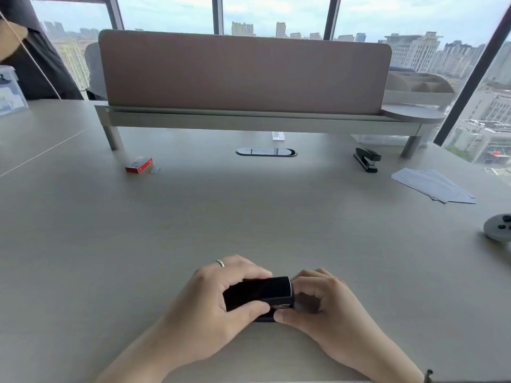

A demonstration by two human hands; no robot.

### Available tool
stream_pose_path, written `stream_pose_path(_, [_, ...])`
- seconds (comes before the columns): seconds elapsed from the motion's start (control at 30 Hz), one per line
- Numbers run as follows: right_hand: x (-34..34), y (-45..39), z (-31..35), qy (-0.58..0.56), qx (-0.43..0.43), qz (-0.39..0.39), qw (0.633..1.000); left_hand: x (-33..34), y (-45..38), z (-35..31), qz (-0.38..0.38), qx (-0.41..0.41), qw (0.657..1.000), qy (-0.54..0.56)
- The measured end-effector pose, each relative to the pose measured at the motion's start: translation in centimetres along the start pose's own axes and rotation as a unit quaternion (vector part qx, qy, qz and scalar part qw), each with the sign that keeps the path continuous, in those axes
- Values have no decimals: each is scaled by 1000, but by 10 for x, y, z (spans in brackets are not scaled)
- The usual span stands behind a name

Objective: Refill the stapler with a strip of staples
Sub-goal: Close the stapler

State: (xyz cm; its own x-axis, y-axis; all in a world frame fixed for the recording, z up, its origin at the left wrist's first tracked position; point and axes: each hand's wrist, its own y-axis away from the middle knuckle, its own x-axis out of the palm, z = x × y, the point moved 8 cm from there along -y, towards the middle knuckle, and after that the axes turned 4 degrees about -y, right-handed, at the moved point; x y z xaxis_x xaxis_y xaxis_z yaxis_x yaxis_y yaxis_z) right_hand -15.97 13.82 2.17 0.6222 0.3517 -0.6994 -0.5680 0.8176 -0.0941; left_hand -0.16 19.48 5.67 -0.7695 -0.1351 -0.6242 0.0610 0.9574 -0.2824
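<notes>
Two staplers: held stapler [258, 293], spare stapler [367, 158] far right, staple box [138, 164] far left

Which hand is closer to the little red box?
Left. The left hand is on the same side of the desk as the red box, which lies far ahead of it. The right hand sits further right.

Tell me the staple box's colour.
Red, with a white top face: staple box, head view, far left.

You are wearing 1 plain silver ring [220, 263] on a finger of your left hand [218, 297]. Your right hand [320, 305] is showing a dark beaded bracelet [428, 375] at the wrist. Both forearms are showing no sleeves.
</notes>
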Motion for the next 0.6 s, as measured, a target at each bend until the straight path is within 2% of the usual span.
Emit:
stream_pose_path(0.3, [-4,5,-1,-13,27,-16,999,3,3,13,-23,-26,999,-4])
stream_pose_path(0.37, [-5,8,-1,-46,40,-9,998,5,3,14,-21,-22,999,-9])
stream_pose_path(0.47, [-6,12,9,-145,14,10,989,5,3,15,-23,-20,999,-10])
stream_pose_path(0.6, [-10,13,10,-153,11,2,988,7,3,16,-22,-14,1000,-13])
